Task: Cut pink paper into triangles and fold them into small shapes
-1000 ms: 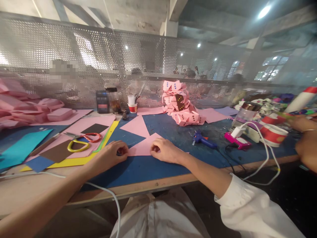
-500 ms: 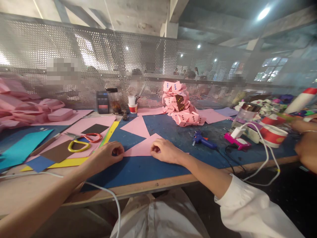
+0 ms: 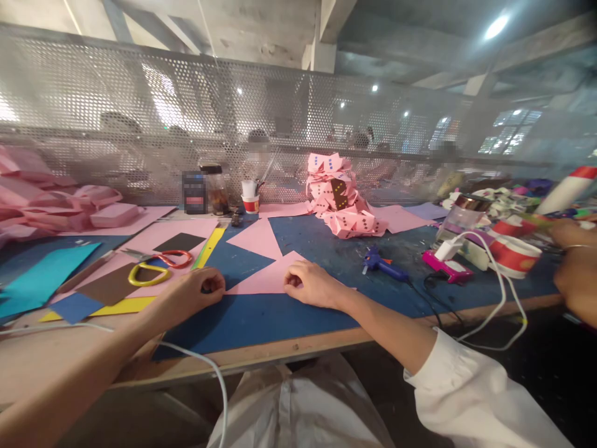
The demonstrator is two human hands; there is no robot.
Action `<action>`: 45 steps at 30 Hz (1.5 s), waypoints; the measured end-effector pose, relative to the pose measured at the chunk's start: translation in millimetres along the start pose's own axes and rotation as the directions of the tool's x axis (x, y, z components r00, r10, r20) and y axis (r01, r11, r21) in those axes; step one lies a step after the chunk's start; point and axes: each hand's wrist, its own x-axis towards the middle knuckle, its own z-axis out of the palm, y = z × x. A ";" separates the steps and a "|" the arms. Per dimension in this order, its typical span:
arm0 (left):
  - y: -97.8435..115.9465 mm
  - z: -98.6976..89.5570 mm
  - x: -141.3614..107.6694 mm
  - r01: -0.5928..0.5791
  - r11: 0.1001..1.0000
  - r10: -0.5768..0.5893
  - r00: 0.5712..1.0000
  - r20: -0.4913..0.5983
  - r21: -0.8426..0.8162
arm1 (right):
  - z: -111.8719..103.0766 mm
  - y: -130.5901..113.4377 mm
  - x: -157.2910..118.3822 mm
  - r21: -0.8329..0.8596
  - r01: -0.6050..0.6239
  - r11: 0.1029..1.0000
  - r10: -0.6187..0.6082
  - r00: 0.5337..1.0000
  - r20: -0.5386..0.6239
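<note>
on the blue-topped desk point(image 3: 242, 333), a flat pink paper triangle point(image 3: 261, 281) is touched at its left corner by the left hand point(image 3: 208, 288), and is covered farther right by the right hand point(image 3: 308, 284); both are curled, but whether paper is gripped cannot be told. dotted folded pieces point(image 3: 321, 188) are piled behind; this piece seems barely shaped.

A perforated metal screen point(image 3: 280, 93) stands behind the blue-topped worktop point(image 3: 298, 320); a lamp point(image 3: 497, 27) and a window point(image 3: 510, 132) shine at right.

The right hand point(image 3: 308, 285), curled, rests on a pink sheet point(image 3: 261, 278) whose tip reaches the left hand point(image 3: 203, 291). Scissors point(image 3: 150, 257) lie beyond the left hand, a blue glue gun point(image 3: 392, 269) right of the other.
</note>
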 end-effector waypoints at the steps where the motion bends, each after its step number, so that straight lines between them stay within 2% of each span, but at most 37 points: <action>1: -2.4 -0.1 -0.6 -0.003 1.000 0.003 1.000 -0.006 -0.008 | 0.1 0.2 -0.1 0.001 -0.001 1.000 0.001 1.000 0.001; 7: -10.9 1.4 -5.6 0.007 1.000 -0.007 0.999 -0.042 -0.001 | 1.5 2.1 -0.5 -0.002 0.000 1.000 0.000 1.000 0.000; 10: -0.6 -1.7 -10.0 0.008 1.000 -0.008 0.987 -0.161 0.001 | 1.8 2.3 -0.5 -0.004 0.006 1.000 -0.006 1.000 0.000; 12: 12.2 -4.5 -12.2 -0.039 0.999 0.036 0.965 -0.259 -0.006 | 1.6 2.4 -0.5 -0.002 0.006 1.000 -0.006 1.000 0.002; 13: 19.1 -5.4 -12.5 -0.076 0.997 0.074 0.961 -0.266 0.002 | 1.5 2.5 -0.4 -0.001 0.005 1.000 -0.005 1.000 0.003; 15: 31.8 -4.6 -10.1 -0.193 0.981 0.192 0.960 -0.205 0.016 | 1.1 2.7 -0.3 0.002 0.004 1.000 -0.004 1.000 0.005; 18: 44.7 2.8 0.6 -0.299 0.954 0.299 0.954 -0.022 0.028 | 0.5 2.2 -0.3 -0.002 0.006 1.000 -0.006 1.000 0.006; 22: 55.9 15.6 18.5 -0.235 0.972 0.233 0.970 0.070 0.019 | -0.8 -0.5 -0.3 -0.014 0.006 1.000 -0.005 1.000 0.006; 29: 69.6 27.3 28.3 -0.113 0.993 0.111 0.992 0.064 0.036 | -2.3 -3.2 -0.4 -0.019 -0.009 1.000 0.009 1.000 0.012; 34: 64.4 31.0 30.3 -0.119 0.991 0.116 0.991 0.064 0.059 | -2.0 -2.5 -0.2 -0.024 -0.004 1.000 0.004 1.000 0.016; 39: 59.7 27.4 30.1 -0.097 0.995 0.099 0.987 0.127 -0.024 | -2.2 -2.6 0.0 -0.026 0.000 1.000 0.001 1.000 0.015; 45: 58.0 23.9 27.2 -0.094 0.990 0.108 0.984 0.141 -0.103 | -1.9 -2.3 -0.3 -0.026 -0.002 1.000 0.002 1.000 0.016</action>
